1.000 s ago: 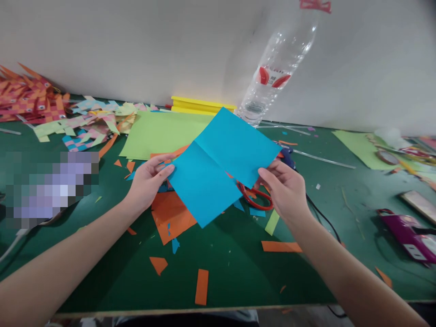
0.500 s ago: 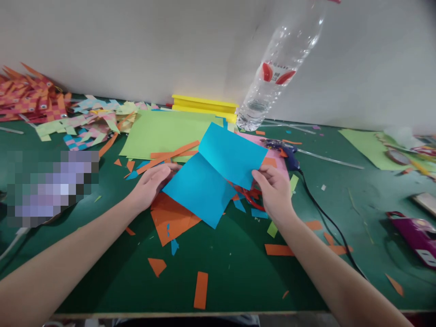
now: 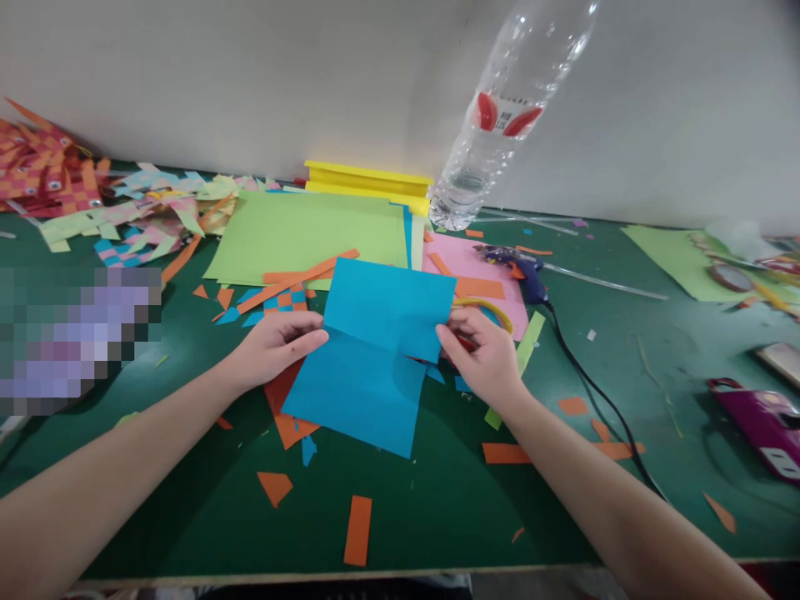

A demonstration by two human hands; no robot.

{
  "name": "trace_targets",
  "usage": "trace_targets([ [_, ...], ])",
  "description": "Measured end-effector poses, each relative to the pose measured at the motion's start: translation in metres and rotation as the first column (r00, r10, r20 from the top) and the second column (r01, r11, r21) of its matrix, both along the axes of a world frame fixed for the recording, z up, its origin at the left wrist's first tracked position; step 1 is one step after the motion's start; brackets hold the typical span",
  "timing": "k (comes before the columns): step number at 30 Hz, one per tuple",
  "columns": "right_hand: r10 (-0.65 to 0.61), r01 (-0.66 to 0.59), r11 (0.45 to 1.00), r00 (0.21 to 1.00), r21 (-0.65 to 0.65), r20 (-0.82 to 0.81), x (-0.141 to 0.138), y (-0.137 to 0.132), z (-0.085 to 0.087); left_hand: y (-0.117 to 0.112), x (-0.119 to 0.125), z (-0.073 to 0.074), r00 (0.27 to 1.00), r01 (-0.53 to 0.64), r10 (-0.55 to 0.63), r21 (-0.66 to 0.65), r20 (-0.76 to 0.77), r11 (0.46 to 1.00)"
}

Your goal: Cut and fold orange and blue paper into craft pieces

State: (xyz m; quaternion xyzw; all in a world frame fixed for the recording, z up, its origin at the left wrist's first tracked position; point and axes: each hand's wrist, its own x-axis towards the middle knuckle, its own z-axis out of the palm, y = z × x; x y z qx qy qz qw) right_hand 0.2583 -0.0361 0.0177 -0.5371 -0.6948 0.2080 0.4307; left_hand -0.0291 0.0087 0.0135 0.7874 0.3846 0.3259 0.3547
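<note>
Centrally, blue sheet (image 3: 353, 396): held between the two hands, over the table (image 3: 437, 529); whether its near edge is rested there cannot be told.
Crease (image 3: 362, 340): slanted gently down from left to right, the sheet being divided by it into a far and a near half; a small opening is seen towards its right end.
Long axis: directed from the near side towards the wall (image 3: 250, 92), slightly tilted, so that the long sides are faced by the hands.
Left hand (image 3: 278, 344): placed at the left edge, close to the crease; the thumb tip is seen there, but whether paper is pinched cannot be told.
Right hand (image 3: 484, 354): clamped on the right edge of the far half, thumb in front, fingers partly hidden.
Nearer hand: neither for the sheet; for the crease's visible end, the left.
Orange sheet (image 3: 279, 412): partly covered by the blue one.
Green paper (image 3: 312, 237): laid beyond.
Glue gun (image 3: 531, 279): laid beyond the right hand.
</note>
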Motion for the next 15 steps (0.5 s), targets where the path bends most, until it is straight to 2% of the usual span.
trace_targets([
  [3, -0.008, 0.007, 1.0, 1.0, 0.023, 0.029, -0.0002, 0.0, -0.0013, -0.0006, 0.0017, 0.001, 0.996, 0.067, -0.07, -0.047, -0.059, 0.997],
  [10, -0.03, 0.03, 0.999, 1.0, -0.026, 0.002, 0.0017, 0.0025, -0.0062, -0.0012, 0.0038, -0.0009, 0.994, 0.056, -0.06, -0.052, -0.091, 0.997],
  [15, -0.054, 0.054, 0.999, 0.998, -0.004, 0.022, 0.0033, 0.0033, -0.0072, -0.001, 0.0033, -0.0029, 0.995, 0.025, -0.026, -0.019, -0.092, 1.0],
])
